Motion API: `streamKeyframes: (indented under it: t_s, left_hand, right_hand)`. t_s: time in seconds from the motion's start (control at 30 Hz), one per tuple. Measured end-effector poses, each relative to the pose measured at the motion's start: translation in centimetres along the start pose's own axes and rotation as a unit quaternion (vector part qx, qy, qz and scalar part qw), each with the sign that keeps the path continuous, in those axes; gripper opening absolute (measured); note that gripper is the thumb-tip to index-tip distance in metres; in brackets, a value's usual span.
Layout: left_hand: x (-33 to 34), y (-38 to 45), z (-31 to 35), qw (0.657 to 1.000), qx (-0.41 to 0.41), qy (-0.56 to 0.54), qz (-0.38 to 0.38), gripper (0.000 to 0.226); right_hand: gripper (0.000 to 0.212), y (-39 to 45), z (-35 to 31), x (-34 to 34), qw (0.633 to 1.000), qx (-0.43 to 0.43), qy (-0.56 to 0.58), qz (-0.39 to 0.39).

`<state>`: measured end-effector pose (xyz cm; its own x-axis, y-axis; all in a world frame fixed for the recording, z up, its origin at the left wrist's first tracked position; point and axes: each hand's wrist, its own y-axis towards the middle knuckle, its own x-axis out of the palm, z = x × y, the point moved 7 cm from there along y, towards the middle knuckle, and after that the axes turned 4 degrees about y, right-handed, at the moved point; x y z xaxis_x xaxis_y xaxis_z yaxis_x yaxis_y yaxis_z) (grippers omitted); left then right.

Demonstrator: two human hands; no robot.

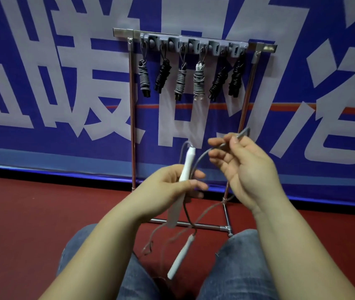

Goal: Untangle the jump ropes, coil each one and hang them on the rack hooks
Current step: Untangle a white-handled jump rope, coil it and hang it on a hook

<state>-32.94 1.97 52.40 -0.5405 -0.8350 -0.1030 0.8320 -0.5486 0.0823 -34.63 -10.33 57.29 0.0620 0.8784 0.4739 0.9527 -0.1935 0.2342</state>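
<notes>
Grasping a white handle (187, 164) near the middle of the frame, the left hand (170, 187) has its fingers and thumb curled round the handle's lower part, so the upper end points up toward the rack. From that upper end a grey cord (201, 158) arcs to the right and up into the right hand (243, 167), whose thumb and forefinger pinch it at centre right, with a short blurred length of cord sticking out above the fingertips; the other fingers of that hand are spread and relaxed. Below the left hand the cord drops in loose loops toward the lower middle of the frame, where a second white handle (179, 259) hangs tilted between the person's knees in blue jeans (243, 267); it is hard to tell whether its lower end touches the floor. In the upper middle stands a metal rack (132, 118) against a blue banner (42, 83) with large pale characters. Six coiled ropes hang from its hook bar (194, 43), side by side: grey bundles (143, 77) and black bundles (163, 75) mixed along the row. Dark red floor (31, 213) fills the lower left.
</notes>
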Motion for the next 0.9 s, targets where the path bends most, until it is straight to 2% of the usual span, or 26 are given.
streamKeyframes:
  t_s: [0.13, 0.3, 0.43, 0.53, 0.63, 0.8, 0.9]
  left_hand:
    - [-0.4, 0.0, 0.4, 1.0, 0.01, -0.006, 0.025, 0.012]
    - [-1.2, 0.0, 0.9, 0.995, 0.025, -0.061, 0.075, 0.014]
    - [-1.9, 0.0, 1.6, 0.985, 0.048, -0.116, 0.117, 0.013]
    - [-2.5, -0.1, 1.9, 0.974, 0.06, -0.168, 0.14, 0.011]
    - [-3.1, -0.4, 2.1, 0.966, 0.068, -0.196, 0.156, 0.01]
    - [-3.3, -0.4, 2.4, 0.966, 0.077, -0.197, 0.15, 0.012]
    - [-3.8, -0.3, 2.3, 0.967, 0.081, -0.182, 0.158, 0.016]
  right_hand:
    - [0.02, 0.1, -0.4, -0.3, 1.0, -0.006, -0.018, -0.004]
    - [0.022, -0.1, 1.7, -0.4, 0.982, 0.084, -0.164, -0.031]
    - [0.025, -1.1, 3.4, 0.6, 0.938, 0.126, -0.296, -0.125]
    - [0.021, -2.0, 4.0, 1.4, 0.905, 0.144, -0.35, -0.194]
    - [0.024, -2.6, 4.9, 1.8, 0.882, 0.151, -0.385, -0.224]
    - [0.013, -2.5, 5.4, 2.1, 0.883, 0.135, -0.391, -0.221]
    - [0.013, -2.0, 4.5, 2.2, 0.913, 0.099, -0.346, -0.189]
